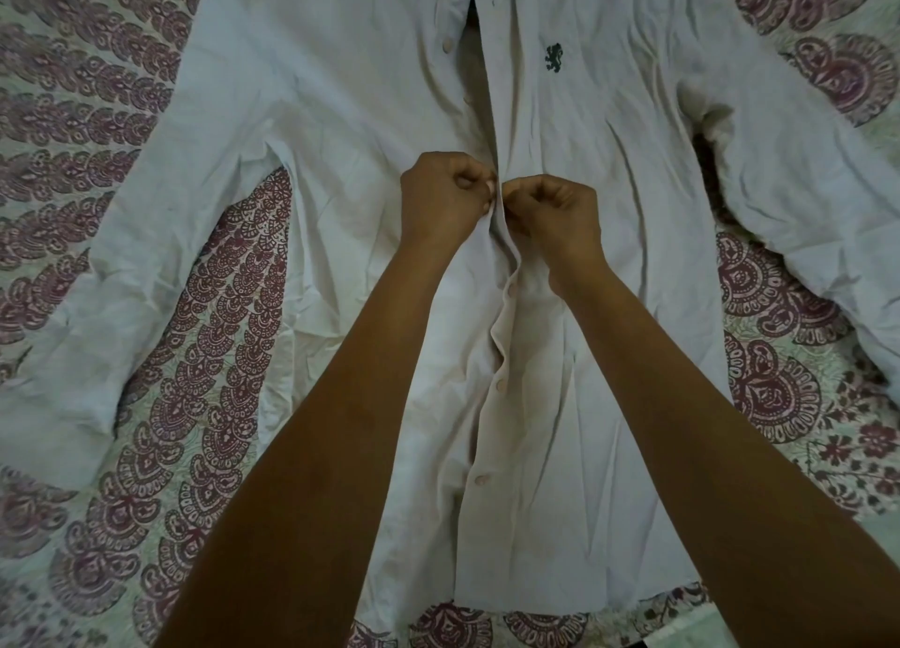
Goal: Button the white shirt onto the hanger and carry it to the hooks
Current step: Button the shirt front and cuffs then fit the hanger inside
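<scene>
- The white shirt (pixel 341 112) lies flat and front-up on a patterned bedspread (pixel 195 355), with its collar at the far edge of the view and its hem nearest the person.
- Both sleeves are spread out to the sides. The one on the left angles down toward the near left corner, and the one on the right runs off the right edge.
- The left hand (pixel 443 199) and the right hand (pixel 555 214) meet at the middle of the shirt front, about chest height, knuckles up.
- Each hand has its fingers curled, and thumb and fingertips pinch the edge of the front opening. The left hand holds the button side and the right hand the overlapping side.
- The two hands almost touch at the fingertips. The button they work on is hidden between them.
- Both bare forearms reach forward over the lower half of the shirt.
- Below the hands the two front halves lie overlapped, and three buttons (pixel 499 383) show in a line along that edge.
- Above the hands the front gapes slightly, showing a dark slit near the neck. An unfastened button (pixel 444 46) sits on the left edge there.
- A small dark emblem (pixel 553 58) is stitched on the chest panel to the right of the opening.
- The cloth is creased all over, most heavily under the arms.
</scene>
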### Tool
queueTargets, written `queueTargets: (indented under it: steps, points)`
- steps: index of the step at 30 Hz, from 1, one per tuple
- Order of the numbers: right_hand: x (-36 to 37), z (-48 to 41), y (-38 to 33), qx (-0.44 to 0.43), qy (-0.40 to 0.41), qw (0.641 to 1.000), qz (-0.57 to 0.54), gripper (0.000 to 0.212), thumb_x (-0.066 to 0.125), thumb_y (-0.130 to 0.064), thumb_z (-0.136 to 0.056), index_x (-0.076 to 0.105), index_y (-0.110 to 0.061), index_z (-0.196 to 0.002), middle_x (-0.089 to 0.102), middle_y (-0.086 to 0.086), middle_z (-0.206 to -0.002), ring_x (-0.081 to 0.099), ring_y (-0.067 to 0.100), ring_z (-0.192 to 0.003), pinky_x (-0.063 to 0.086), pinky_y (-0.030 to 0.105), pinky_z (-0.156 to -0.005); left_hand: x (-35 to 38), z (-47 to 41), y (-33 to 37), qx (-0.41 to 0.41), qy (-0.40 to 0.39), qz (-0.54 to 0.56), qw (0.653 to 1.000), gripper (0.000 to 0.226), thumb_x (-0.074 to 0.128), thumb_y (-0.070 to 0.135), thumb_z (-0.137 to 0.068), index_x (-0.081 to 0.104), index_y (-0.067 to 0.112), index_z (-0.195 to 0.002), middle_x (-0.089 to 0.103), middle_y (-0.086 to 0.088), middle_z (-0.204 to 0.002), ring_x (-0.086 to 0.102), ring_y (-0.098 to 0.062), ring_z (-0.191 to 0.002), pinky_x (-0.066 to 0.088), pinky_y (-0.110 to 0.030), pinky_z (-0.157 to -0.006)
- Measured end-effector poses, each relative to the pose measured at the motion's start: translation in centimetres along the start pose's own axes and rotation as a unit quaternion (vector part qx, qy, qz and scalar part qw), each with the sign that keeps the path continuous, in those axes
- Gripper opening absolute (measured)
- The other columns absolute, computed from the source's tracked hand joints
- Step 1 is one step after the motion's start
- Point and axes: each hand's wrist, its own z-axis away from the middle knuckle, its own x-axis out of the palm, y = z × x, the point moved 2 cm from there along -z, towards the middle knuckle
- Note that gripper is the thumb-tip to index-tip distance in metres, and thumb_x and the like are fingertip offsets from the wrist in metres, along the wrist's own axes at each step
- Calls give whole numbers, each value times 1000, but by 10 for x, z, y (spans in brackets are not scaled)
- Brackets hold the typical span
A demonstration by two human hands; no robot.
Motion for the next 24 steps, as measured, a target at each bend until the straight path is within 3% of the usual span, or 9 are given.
queueTargets:
  steps: [5, 8, 10, 14, 17, 24]
  points:
    - [2, -2, -5, -98, 50, 984, 138, 9, 63, -8, -78, 72, -9, -76, 69, 1, -71, 66, 12, -69, 55, 25, -74, -1, 1, 3, -60, -6, 40, 997, 14, 62, 2, -77, 69, 8, -66, 69, -11, -69, 70, -27, -75, 59, -38, -78]
    - [5, 2, -2, -186, 51, 953, 235, 12, 62, -16, -83, 69, -7, -82, 70, 3, -75, 65, 13, -68, 53, 23, -69, 3, 5, -1, -91, -6, 88, 992, 21, 67, 16, -79, 69, -5, -78, 70, -22, -79, 70, -29, -76, 59, -40, -78]
    - [9, 5, 4, -226, 49, 935, 270, 18, 59, -21, -87, 68, -6, -85, 71, 5, -76, 65, 14, -67, 54, 28, -68, 6, 7, -8, -109, 4, 107, 988, 21, 70, 21, -79, 69, 1, -76, 70, -19, -79, 70, -29, -79, 58, -39, -80]
    - [11, 11, 12, -268, 85, 921, 270, 21, 57, -25, -89, 68, -7, -88, 70, 4, -78, 64, 14, -68, 53, 28, -66, 9, 6, -10, -166, -13, 206, 964, 12, 66, 10, -84, 64, 10, -72, 66, -10, -78, 66, -25, -82, 56, -34, -84]
    - [11, 13, 13, -292, 114, 915, 254, 18, 58, -21, -89, 67, -5, -89, 69, 6, -79, 64, 16, -67, 54, 31, -64, 10, 5, -9, -188, -50, 262, 945, 8, 63, 9, -86, 61, 9, -78, 62, -5, -79, 61, -14, -75, 55, -19, -71]
    - [15, 17, 17, -264, 113, 928, 238, 17, 58, -19, -88, 67, -5, -91, 70, 6, -78, 65, 16, -67, 55, 31, -66, 9, 4, -15, -199, -70, 280, 936, 14, 59, 10, -89, 61, 11, -76, 63, -1, -75, 61, -7, -65, 55, -14, -64]
